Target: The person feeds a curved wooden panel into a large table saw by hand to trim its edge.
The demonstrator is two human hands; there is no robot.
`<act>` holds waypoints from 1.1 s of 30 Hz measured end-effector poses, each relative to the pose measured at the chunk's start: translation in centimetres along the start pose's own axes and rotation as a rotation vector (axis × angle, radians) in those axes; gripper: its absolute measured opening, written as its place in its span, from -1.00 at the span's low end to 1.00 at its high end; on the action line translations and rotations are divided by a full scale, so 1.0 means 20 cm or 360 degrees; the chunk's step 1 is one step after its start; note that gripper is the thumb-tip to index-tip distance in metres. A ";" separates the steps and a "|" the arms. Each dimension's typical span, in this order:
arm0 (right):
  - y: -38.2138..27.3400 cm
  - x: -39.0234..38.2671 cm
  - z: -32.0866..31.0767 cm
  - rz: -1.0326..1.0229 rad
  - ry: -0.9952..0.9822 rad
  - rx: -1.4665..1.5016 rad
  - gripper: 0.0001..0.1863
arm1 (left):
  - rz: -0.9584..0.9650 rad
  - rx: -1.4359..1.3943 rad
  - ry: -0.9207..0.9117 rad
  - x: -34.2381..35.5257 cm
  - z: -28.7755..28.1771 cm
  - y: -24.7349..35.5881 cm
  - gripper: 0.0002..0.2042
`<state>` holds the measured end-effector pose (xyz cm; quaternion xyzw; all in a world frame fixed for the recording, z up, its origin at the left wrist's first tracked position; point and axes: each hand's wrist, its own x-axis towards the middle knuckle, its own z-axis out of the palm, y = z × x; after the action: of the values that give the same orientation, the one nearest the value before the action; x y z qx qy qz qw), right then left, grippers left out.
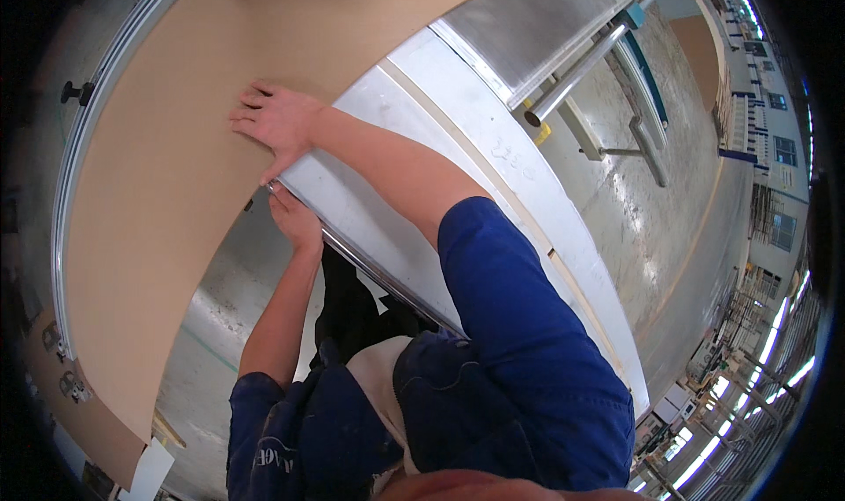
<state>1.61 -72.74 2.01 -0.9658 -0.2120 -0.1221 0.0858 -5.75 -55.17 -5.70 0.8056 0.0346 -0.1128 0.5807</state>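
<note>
A large brown board (167,149) with a curved edge lies across the left side of the view. My right hand (277,122) rests flat on it near its inner edge, fingers spread. Just below, my left hand (297,224) is closed at the corner where the board meets a shiny metal rail (378,276). Its fingers curl upward there, and what lies within them is partly hidden. The rail runs along the near side of a pale table (387,193), passing beneath my right arm.
A grey metal frame (84,131) with a black knob (77,92) borders the board's far left side. At upper right, a metal tube (572,78) stands out beside a grey sheet-topped surface (537,12). Brown sheets (695,52) stand farther off. Concrete floor (220,316) shows below the board.
</note>
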 end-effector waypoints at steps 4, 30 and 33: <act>0.01 -0.01 0.06 -0.0008 0.0045 0.0044 0.14 | -0.0025 -0.0065 -0.0047 0.01 0.00 -0.05 -0.45; 0.51 0.64 0.29 0.0007 0.0014 0.0212 0.14 | -0.0012 0.0113 0.0003 0.79 0.04 0.13 -0.44; 0.53 0.70 0.35 -0.0015 0.0052 0.0123 0.11 | -0.0002 0.0123 -0.0028 0.86 0.02 0.13 -0.47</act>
<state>19.88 -75.37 -2.03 -0.9587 -0.2195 -0.1300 0.1259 11.38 -57.58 -7.22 0.8264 0.0257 -0.1214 0.5493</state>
